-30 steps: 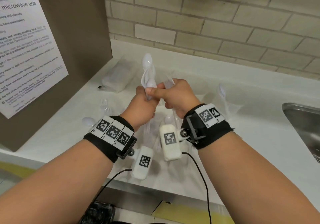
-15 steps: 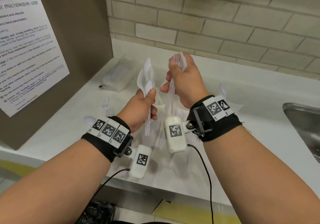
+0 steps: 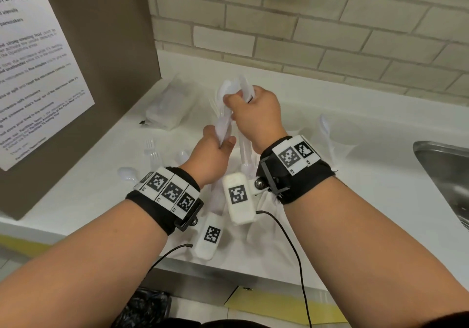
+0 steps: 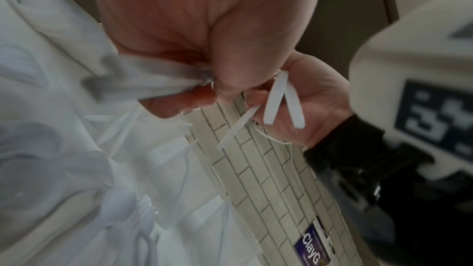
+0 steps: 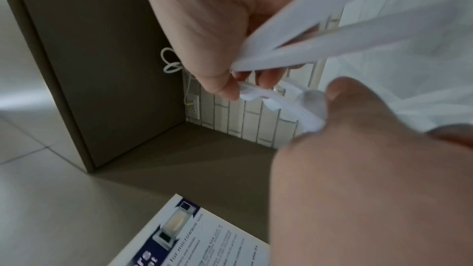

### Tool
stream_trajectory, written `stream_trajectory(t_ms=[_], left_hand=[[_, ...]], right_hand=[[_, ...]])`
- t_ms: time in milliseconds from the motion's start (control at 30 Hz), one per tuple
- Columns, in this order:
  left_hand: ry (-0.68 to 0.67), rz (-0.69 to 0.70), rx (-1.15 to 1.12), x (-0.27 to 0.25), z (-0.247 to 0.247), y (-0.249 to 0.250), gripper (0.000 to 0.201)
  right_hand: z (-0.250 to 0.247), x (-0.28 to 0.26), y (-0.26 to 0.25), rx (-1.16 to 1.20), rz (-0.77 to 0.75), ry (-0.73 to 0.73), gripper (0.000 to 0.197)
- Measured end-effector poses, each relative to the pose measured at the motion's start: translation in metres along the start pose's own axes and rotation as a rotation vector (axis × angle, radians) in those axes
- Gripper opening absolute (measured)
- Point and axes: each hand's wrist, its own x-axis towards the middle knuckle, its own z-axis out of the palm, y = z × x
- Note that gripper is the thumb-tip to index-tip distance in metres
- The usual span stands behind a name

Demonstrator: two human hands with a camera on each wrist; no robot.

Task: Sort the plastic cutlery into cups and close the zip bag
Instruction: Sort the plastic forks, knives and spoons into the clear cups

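Both hands are up over the middle of the frame, sorting. The left hand is curled round the handles of a bunch of white spoons, bowls pointing up. The right hand grips its own few pieces (forks, I think, though blur makes that hard to say) while its thumb and fingertips reach onto the top of the left-hand bunch. I read this as the separating step: pulling one kind out of a mixed handful.

Next, each bunch needs a cup; one with a spoon in it seems to stand at centre right. Loose cutlery lies at centre left, and the bag lies above it.

The brown cabinet side crowds the left; the sink edges the right. Open counter lies between.
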Motion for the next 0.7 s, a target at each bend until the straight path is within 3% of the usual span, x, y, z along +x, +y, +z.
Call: stream_trajectory(t_ms=[67,233,400,467,567,700], left_hand=[[-0.01,0.0,0.048,0.001,0.001,-0.002,0.034],[-0.026,-0.053,-0.008,0.008,0.002,-0.01,0.037],[-0.03,-0.046,-0.054,0.014,0.003,-0.006,0.034],[-0.041,-0.038,-0.073,0.016,0.005,-0.003,0.032],[-0.054,-0.033,-0.097,0.018,0.009,0.0,0.029],[-0.073,-0.051,-0.134,0.024,0.015,0.002,0.024]], right_hand=[[-0.008,0.006,-0.005,0.026,-0.012,0.021,0.009],[-0.049,0.037,-0.02,0.351,-0.073,0.104,0.012],[-0.071,0.08,-0.001,0.215,-0.138,0.246,0.038],[-0.071,0.092,0.009,0.176,-0.134,0.287,0.036],[-0.07,0.104,0.028,0.169,-0.087,0.276,0.03],[-0.067,0.111,0.06,0.106,0.007,0.221,0.039]])
